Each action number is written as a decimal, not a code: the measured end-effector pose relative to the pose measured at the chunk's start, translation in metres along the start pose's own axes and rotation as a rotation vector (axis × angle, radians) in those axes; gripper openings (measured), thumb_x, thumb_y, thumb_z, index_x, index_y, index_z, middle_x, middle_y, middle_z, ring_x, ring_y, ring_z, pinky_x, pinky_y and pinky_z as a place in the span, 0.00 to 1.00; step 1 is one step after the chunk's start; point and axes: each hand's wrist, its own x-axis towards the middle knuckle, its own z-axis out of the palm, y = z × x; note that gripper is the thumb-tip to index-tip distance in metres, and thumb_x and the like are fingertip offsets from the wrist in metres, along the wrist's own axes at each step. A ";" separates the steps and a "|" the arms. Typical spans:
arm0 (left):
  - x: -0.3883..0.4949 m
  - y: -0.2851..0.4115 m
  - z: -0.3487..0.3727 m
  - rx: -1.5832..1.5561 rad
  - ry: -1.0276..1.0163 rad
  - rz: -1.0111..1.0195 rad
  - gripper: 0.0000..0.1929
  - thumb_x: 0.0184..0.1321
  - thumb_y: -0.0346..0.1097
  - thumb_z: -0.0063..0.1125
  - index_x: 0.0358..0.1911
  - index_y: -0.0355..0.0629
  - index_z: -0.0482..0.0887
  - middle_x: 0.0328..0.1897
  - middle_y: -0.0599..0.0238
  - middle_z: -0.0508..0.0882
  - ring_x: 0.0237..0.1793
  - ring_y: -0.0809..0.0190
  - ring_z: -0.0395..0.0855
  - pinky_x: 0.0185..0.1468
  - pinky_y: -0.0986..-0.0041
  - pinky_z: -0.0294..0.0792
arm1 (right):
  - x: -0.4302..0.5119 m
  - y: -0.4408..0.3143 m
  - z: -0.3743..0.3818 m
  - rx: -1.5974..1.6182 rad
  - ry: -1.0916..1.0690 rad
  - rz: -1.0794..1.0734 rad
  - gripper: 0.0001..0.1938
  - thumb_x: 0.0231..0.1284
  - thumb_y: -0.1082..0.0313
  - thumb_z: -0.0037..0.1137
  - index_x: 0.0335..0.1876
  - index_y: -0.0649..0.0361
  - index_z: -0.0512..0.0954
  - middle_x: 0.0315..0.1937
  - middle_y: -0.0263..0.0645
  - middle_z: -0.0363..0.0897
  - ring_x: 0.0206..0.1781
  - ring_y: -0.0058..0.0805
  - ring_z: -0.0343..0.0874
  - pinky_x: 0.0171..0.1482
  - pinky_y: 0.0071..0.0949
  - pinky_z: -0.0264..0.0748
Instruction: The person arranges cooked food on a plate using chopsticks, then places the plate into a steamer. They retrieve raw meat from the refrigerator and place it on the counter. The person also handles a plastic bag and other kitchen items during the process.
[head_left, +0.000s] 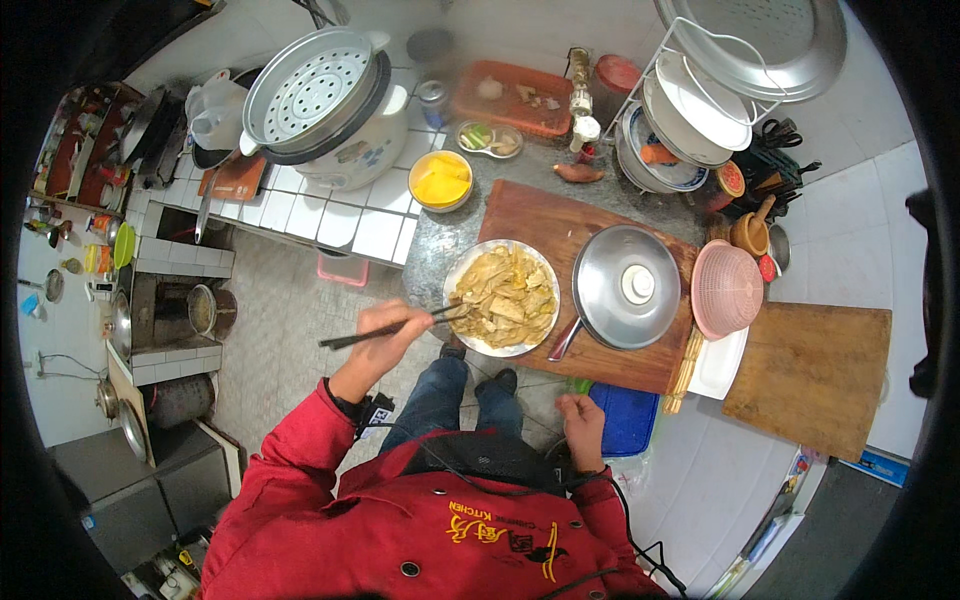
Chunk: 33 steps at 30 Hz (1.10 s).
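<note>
A pair of dark chopsticks (349, 339) is held in my left hand (390, 337), their tips over the left part of a heap of yellowish-brown cooked food (510, 296). That food lies on a white plate (553, 319), which rests on the left end of a wooden cutting board (536, 202) and on the counter edge. To the plate's right stands a pan (570, 334) under a domed metal lid (619, 300) with a white knob. My right hand (583, 426) hangs below the board's near edge, its fingers curled, with nothing visible in it.
Behind are a bowl of yellow slices (441, 181), a small dish of cut vegetables (489, 140), a sweet potato (579, 173), an orange tray (514, 124) and a cooker with a steamer (341, 150). On the right sit a pink basket (727, 289), a dish rack (634, 112) and another board (810, 375).
</note>
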 end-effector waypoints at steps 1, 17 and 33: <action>-0.006 -0.003 0.000 0.027 -0.017 -0.008 0.07 0.57 0.34 0.66 0.31 0.37 0.89 0.24 0.59 0.83 0.23 0.64 0.79 0.29 0.73 0.69 | 0.002 0.000 -0.001 -0.089 -0.003 -0.014 0.13 0.68 0.63 0.57 0.36 0.67 0.81 0.32 0.35 0.83 0.36 0.19 0.78 0.42 0.21 0.73; -0.025 -0.011 0.049 -0.057 0.057 0.120 0.05 0.61 0.31 0.61 0.31 0.38 0.87 0.25 0.57 0.82 0.25 0.56 0.80 0.29 0.69 0.70 | 0.008 0.000 0.001 -0.094 -0.104 -0.024 0.13 0.68 0.63 0.56 0.38 0.69 0.80 0.34 0.36 0.84 0.38 0.20 0.79 0.45 0.21 0.74; -0.035 -0.011 0.044 0.025 -0.053 0.001 0.07 0.59 0.35 0.67 0.30 0.38 0.88 0.24 0.58 0.84 0.24 0.59 0.81 0.29 0.69 0.71 | 0.008 0.001 -0.003 -0.117 -0.083 -0.020 0.12 0.68 0.65 0.57 0.37 0.69 0.80 0.34 0.37 0.84 0.38 0.21 0.79 0.46 0.21 0.74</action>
